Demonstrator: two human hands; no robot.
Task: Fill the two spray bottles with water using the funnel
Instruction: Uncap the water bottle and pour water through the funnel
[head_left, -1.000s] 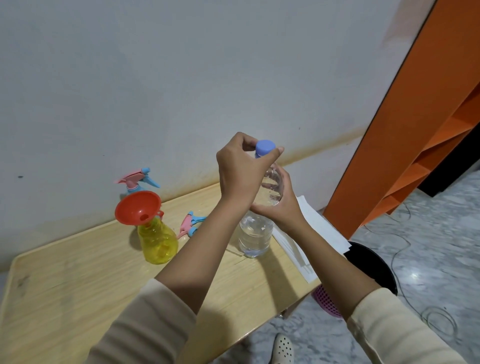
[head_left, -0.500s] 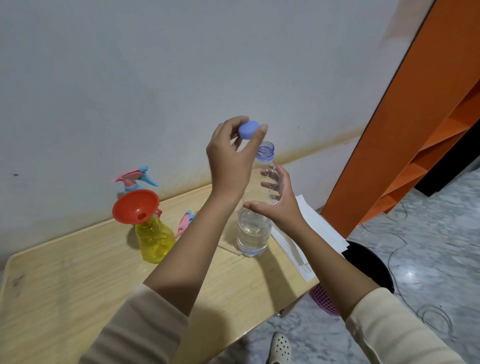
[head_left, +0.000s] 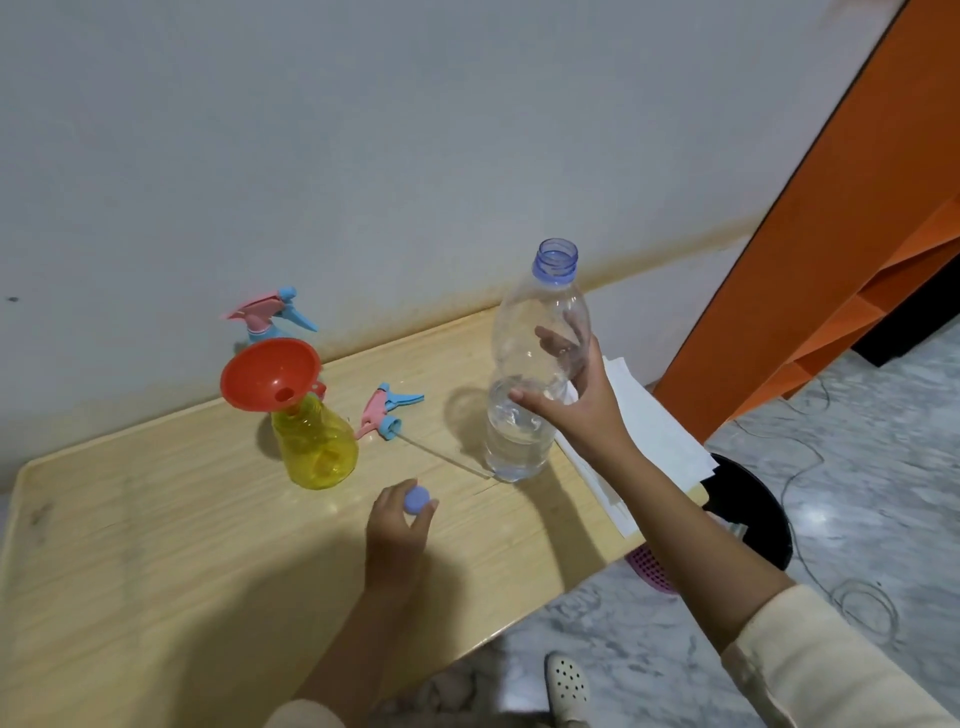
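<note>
A clear water bottle (head_left: 535, 374), uncapped and partly full, stands on the wooden table (head_left: 156, 545); my right hand (head_left: 576, 405) grips its middle. My left hand (head_left: 397, 530) pinches the blue cap (head_left: 416, 500) low over the table, in front of the bottles. A red funnel (head_left: 267, 374) sits tilted in the neck of the yellow spray bottle (head_left: 314, 449). That bottle's pink and blue spray head (head_left: 387, 410) lies on the table beside it. Behind the funnel a second spray bottle shows only its pink and blue spray head (head_left: 267, 314).
White paper sheets (head_left: 639, 441) lie at the table's right edge. A black bin (head_left: 753, 514) and a pink basket (head_left: 652, 566) sit on the floor below it. An orange shelf unit (head_left: 852, 234) stands at the right. The wall runs close behind the table.
My left hand unscrewed the blue cap, lifted it off the bottle, and carried it down toward the table. My right hand kept holding the bottle.
</note>
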